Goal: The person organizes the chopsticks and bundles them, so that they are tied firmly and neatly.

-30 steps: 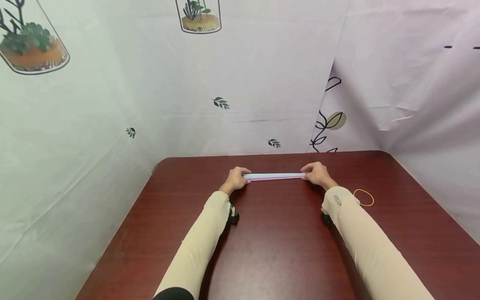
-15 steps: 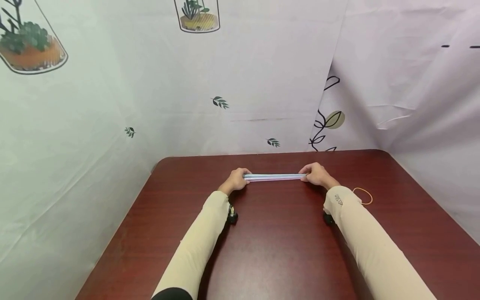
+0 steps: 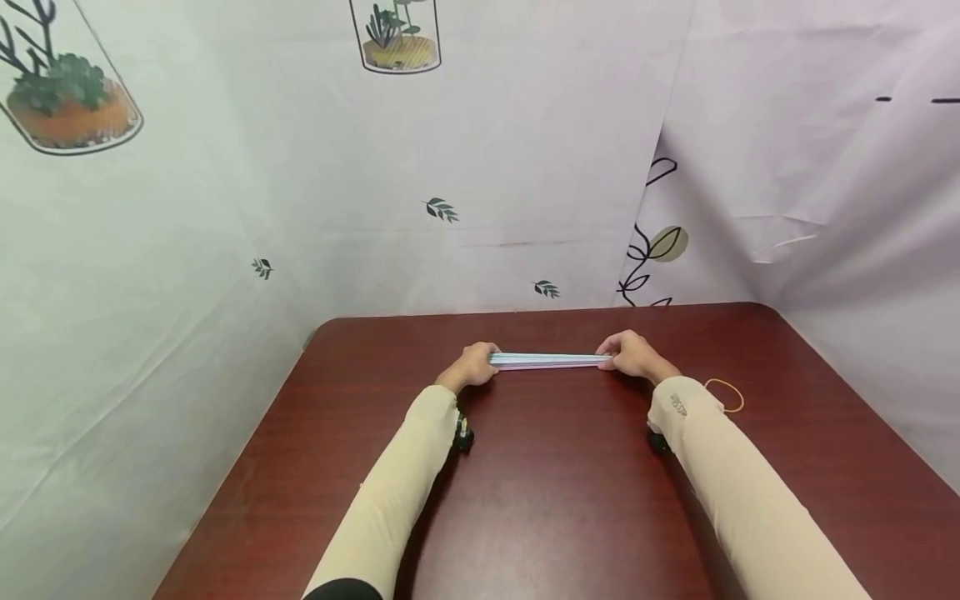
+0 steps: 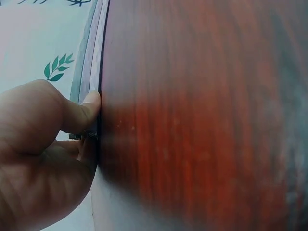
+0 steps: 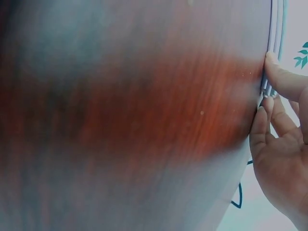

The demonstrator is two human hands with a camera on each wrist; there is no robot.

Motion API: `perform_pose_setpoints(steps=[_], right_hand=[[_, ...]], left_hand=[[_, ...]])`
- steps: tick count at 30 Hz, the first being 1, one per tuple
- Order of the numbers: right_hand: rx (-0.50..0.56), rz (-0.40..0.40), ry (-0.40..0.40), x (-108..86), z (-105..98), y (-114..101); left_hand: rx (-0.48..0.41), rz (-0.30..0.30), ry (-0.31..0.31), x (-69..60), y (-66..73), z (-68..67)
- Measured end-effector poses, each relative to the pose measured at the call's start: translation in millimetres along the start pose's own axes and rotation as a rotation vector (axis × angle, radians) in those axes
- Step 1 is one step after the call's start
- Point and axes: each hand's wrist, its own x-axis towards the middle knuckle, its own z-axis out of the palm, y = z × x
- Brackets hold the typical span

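A bundle of thin straws [image 3: 551,361], pale blue, white and lilac, lies crosswise near the far side of the table, held between my two hands. My left hand [image 3: 472,365] grips its left end; in the left wrist view the thumb [image 4: 89,107] presses along the near side of the straws [image 4: 91,53]. At the other end my right hand [image 3: 633,354] pinches the bundle between thumb and fingers. From the right wrist the straw ends [image 5: 267,89] show beside the thumb [image 5: 279,77], with fingertips close below. Whether the bundle touches the tabletop is unclear.
A yellow rubber band [image 3: 726,395] lies on the dark red table [image 3: 555,483], just right of the right sleeve. White patterned cloth [image 3: 525,167] hangs behind the table's far edge and along both sides.
Both hands and the bundle have shifted slightly toward me. The straws look a little more spread at the left end. Both hands keep their hold, and the rubber band stays where it was.
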Motion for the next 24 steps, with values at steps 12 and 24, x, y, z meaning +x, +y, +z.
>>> perform_pose_setpoints(steps=[12,24], right_hand=[[-0.034,-0.013,-0.006,-2.5,1.1,0.2],[-0.052,-0.074,0.011,-1.9,3.0,-0.5]], left_hand=[[-0.028,-0.036,-0.006,-1.4,-2.6,-0.3],[-0.051,-0.044,-0.005,-2.7,-2.6,-1.9]])
